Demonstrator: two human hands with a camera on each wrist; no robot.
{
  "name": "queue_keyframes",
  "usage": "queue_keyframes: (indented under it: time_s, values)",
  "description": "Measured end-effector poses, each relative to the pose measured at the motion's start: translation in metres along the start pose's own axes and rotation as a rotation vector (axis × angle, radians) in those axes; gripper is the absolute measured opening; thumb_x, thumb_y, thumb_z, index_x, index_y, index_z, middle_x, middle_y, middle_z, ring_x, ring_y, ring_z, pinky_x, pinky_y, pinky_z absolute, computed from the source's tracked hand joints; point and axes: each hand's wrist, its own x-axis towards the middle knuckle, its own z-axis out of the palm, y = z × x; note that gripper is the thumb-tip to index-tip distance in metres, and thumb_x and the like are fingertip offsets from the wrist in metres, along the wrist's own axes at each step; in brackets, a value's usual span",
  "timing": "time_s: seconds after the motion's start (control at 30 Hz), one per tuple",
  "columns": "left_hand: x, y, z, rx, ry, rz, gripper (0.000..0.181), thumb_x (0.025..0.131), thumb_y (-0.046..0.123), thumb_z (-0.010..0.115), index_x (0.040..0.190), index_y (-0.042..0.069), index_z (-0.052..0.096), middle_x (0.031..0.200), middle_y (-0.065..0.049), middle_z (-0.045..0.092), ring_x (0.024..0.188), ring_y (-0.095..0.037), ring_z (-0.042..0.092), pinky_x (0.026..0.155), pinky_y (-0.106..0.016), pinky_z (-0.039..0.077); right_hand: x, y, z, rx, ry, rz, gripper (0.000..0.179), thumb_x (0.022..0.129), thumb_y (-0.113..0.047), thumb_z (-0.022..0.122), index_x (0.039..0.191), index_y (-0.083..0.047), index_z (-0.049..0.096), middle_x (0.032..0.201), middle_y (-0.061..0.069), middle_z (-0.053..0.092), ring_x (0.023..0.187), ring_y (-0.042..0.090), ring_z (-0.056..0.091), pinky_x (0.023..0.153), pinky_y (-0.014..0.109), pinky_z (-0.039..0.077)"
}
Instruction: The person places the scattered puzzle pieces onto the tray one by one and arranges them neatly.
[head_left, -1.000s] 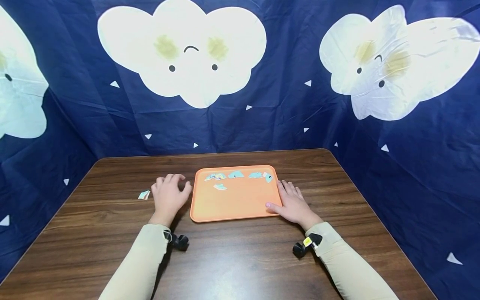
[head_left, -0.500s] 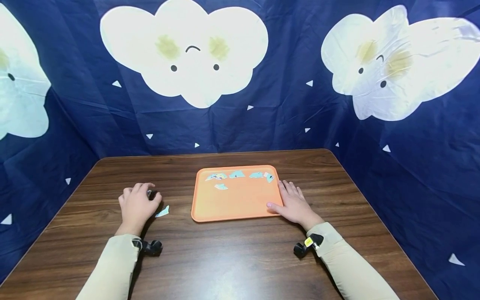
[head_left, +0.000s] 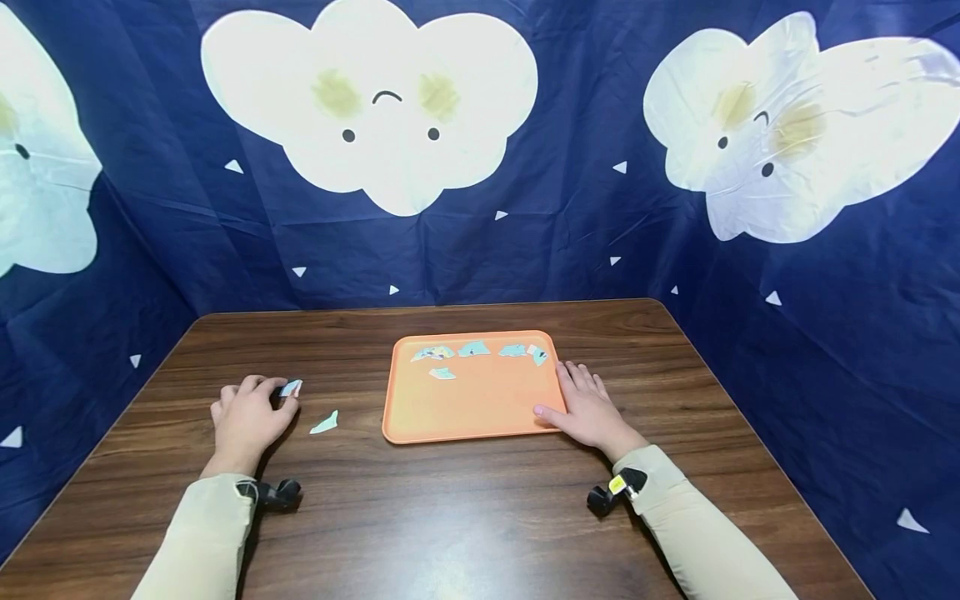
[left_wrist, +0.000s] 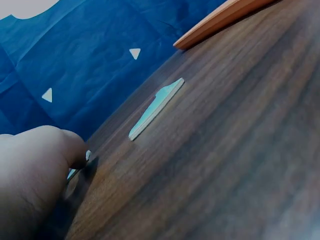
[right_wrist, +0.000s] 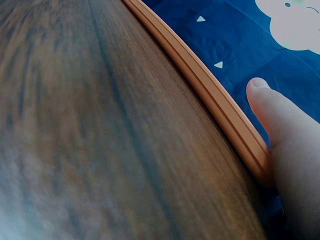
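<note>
My left hand (head_left: 249, 421) is low over the left of the table, fingers loosely bent. Its index finger and thumb lie right at the edge of a small, flat, irregular picture piece (head_left: 292, 388), light blue with some brown. The left wrist view shows only a sliver of that piece (left_wrist: 73, 173) past the thumb. A second pale-blue piece (head_left: 326, 422) lies nearer the tray. With fingers extended, my right hand (head_left: 591, 412) rests at the right edge of the orange tray (head_left: 480, 408), thumb over its rim. Several printed pieces (head_left: 473, 349) lie along the tray's far side, one (head_left: 442, 373) slightly nearer.
The wooden table (head_left: 480, 500) runs back to a dark-blue curtain (head_left: 435, 258) printed with white clouds and triangles, which also stands at both sides. Wrist cameras (head_left: 279, 494) are strapped over the cream sleeves (head_left: 191, 537).
My left hand has moved left, away from the tray's left side to beside the blue-and-brown piece, uncovering the second piece. The right hand and tray stay where they were.
</note>
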Motion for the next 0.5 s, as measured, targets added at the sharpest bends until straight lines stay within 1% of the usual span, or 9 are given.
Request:
queue_keyframes:
  time_s: [0.23,0.37,0.5]
  values:
    - [-0.0063,0.0005,-0.0037,0.001,0.004,-0.002,0.04,0.09,0.034,0.064,0.116,0.003,0.065,0.129,-0.027,0.052,0.108,-0.052,0.038,0.086,-0.065,0.026,-0.0004,-0.0006,-0.0004,-0.003,0.0,-0.001,0.104,0.091,-0.072,0.05,0.16,-0.001,0.019,0.163,0.025,0.022,0.152,0.044,0.015,0.12,0.061,0.009]
    - [-0.0076,0.0017,-0.0045,0.0,0.013,-0.001,0.035,0.089,0.033,0.065,0.107,0.003,0.065,0.125,-0.027,0.053,0.107,-0.052,0.038,0.086,-0.065,0.026,-0.0007,-0.0008,-0.001,-0.003,0.003,-0.002,0.104,0.091,-0.072,0.051,0.16,-0.001,0.019,0.163,0.026,0.023,0.152,0.044,0.015,0.12,0.061,0.009]
    - [-0.0082,0.0032,-0.0055,0.006,0.017,-0.009,0.033,0.088,0.033,0.066,0.102,0.003,0.065,0.123,-0.027,0.054,0.105,-0.051,0.039,0.085,-0.064,0.026,-0.0006,-0.001,-0.0008,0.001,0.003,-0.004,0.104,0.091,-0.072,0.051,0.16,0.0,0.019,0.163,0.026,0.022,0.151,0.045,0.015,0.119,0.061,0.009]
